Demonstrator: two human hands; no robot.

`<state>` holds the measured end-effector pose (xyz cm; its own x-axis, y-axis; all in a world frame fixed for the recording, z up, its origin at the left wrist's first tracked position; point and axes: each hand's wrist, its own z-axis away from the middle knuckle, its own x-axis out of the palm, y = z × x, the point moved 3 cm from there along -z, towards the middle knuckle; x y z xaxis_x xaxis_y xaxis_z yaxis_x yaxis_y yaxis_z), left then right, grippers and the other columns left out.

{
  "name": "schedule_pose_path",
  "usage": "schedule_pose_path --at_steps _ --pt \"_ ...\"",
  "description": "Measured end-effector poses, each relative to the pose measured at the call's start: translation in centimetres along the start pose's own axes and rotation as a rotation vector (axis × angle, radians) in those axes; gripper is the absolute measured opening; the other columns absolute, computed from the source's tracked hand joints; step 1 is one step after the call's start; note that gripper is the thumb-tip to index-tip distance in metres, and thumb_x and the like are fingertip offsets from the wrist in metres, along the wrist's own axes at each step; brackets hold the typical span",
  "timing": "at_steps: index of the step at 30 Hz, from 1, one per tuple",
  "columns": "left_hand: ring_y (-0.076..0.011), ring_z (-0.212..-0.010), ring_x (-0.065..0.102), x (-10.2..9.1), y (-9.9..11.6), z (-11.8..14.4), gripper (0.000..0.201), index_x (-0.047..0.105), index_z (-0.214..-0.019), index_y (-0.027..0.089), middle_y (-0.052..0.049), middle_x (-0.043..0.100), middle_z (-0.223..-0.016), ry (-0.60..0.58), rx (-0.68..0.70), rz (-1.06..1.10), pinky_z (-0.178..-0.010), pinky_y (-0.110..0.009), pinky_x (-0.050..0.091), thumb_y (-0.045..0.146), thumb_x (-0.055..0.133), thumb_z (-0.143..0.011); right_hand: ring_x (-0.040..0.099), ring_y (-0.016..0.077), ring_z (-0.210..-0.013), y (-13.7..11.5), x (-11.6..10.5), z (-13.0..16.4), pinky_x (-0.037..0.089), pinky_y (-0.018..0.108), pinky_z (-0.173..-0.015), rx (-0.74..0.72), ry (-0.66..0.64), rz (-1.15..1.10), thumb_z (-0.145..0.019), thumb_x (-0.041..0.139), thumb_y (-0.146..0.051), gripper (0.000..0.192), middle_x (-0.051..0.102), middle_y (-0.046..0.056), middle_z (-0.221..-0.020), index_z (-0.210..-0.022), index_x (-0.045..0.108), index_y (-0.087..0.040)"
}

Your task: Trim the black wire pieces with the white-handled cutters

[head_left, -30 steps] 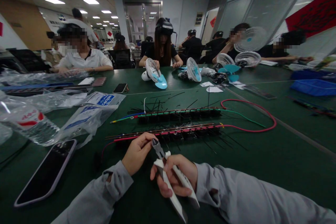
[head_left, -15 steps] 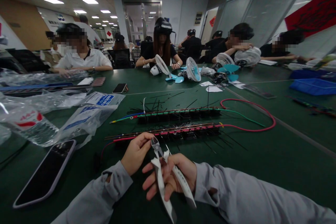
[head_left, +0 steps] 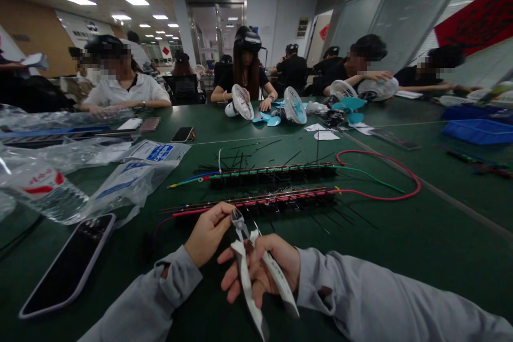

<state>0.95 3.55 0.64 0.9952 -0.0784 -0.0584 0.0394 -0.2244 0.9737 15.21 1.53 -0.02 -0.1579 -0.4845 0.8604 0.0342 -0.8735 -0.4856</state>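
Note:
My right hand (head_left: 266,267) holds a pair of white-handled diagonal cutters (head_left: 245,270), its handles spread apart and the jaws pointing up and away. Close to the jaw tips, my left hand (head_left: 208,230) is closed in a pinch at the near edge of a black strip with red wire (head_left: 280,200). Whatever is between those fingertips is too small to make out. Behind it lies a second black strip with green wire (head_left: 276,173). Thin black cable tie tails stick out from both strips. A red cable (head_left: 417,181) loops at their right end.
A phone (head_left: 68,267), a water bottle (head_left: 48,187) and plastic bags (head_left: 136,171) lie at the left. Across the table, people sit near fan parts (head_left: 294,106). A blue tray (head_left: 479,132) is at the far right, another phone (head_left: 183,134) farther back.
My right hand's fingers have shifted slightly around the cutters' handles; my left hand looks the same. Across the table, a person has tilted and moved a small white fan.

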Motion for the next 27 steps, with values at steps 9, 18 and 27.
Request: schedule_pose_path --at_steps 9,18,27 --pt "-0.0166 -0.079 0.061 -0.01 -0.05 0.06 0.016 0.061 -0.082 0.014 -0.004 0.063 -0.08 0.042 -0.03 0.021 -0.074 -0.029 0.05 0.03 0.059 -0.08 0.065 0.02 -0.067 -0.15 -0.08 0.22 0.045 0.019 -0.037 0.012 0.056 0.029 -0.068 0.037 -0.02 0.051 0.065 0.011 -0.078 -0.116 0.046 -0.006" --pt "-0.0059 -0.053 0.053 0.11 -0.25 0.01 0.017 0.061 -0.08 0.013 -0.007 0.053 -0.1 0.048 -0.016 0.035 -0.043 -0.02 0.046 0.03 0.058 -0.08 0.056 0.0174 -0.056 -0.25 0.34 0.45 0.03 0.016 -0.026 0.019 0.109 0.039 -0.066 0.041 -0.022 0.048 0.052 0.005 -0.062 -0.111 0.049 -0.008" --pt "-0.0051 -0.055 0.053 0.05 -0.09 0.01 0.016 0.061 -0.08 0.014 -0.006 0.049 -0.102 0.004 -0.009 0.014 -0.048 -0.021 0.048 0.028 0.056 -0.082 0.046 0.0136 -0.051 -0.28 0.35 0.71 0.019 0.014 -0.022 0.09 0.109 -0.009 -0.065 0.041 -0.02 0.038 0.042 0.002 -0.062 -0.101 0.049 -0.011"
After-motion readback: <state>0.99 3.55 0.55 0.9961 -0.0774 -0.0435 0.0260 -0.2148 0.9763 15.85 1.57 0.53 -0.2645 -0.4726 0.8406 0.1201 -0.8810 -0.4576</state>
